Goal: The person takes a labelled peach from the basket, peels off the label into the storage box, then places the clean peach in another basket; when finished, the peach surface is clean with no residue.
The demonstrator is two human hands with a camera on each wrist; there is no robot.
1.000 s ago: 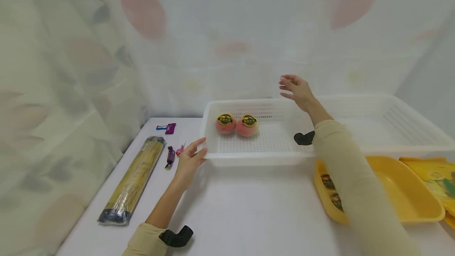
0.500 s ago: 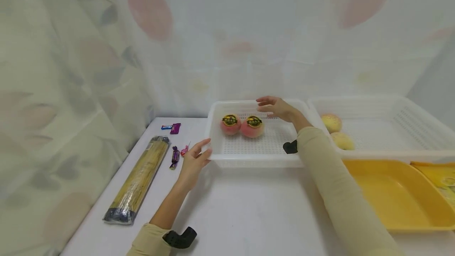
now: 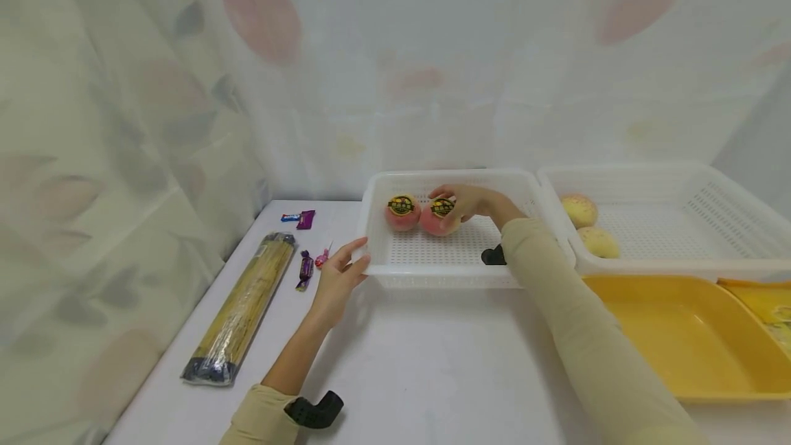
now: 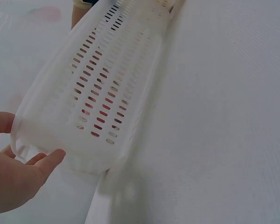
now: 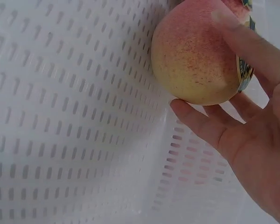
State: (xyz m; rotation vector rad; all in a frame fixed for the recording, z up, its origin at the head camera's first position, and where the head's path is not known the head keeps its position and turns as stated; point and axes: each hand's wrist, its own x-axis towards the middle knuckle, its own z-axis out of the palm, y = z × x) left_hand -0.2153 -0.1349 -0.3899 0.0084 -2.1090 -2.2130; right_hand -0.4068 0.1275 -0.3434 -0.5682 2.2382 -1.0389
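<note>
Two pink-and-yellow peaches with black-and-gold stickers sit side by side in a white perforated plastic basket (image 3: 482,270). My right hand (image 3: 472,201) reaches into the basket and grips the right-hand peach (image 3: 437,218). In the right wrist view, thumb and fingers of the hand (image 5: 256,135) lie round opposite sides of that peach (image 5: 196,56). The left peach (image 3: 402,214) rests against it. My left hand (image 3: 336,287) holds the basket's front left corner. The left wrist view shows that hand (image 4: 18,172) at the rim, its fingers on both sides of the basket wall (image 4: 74,149).
A second white basket (image 3: 655,265) on the right holds two yellowish peaches (image 3: 590,225). In front of it are a yellow tray (image 3: 673,335) and a yellow packet (image 3: 763,301). On the left lie a bag of skewers (image 3: 244,311), wrapped candies (image 3: 305,270) and a pink lollipop (image 3: 321,258).
My right hand has moved left and down from above the baskets onto the right-hand peach, and its fingers have closed round it. My left hand stays at the basket's corner.
</note>
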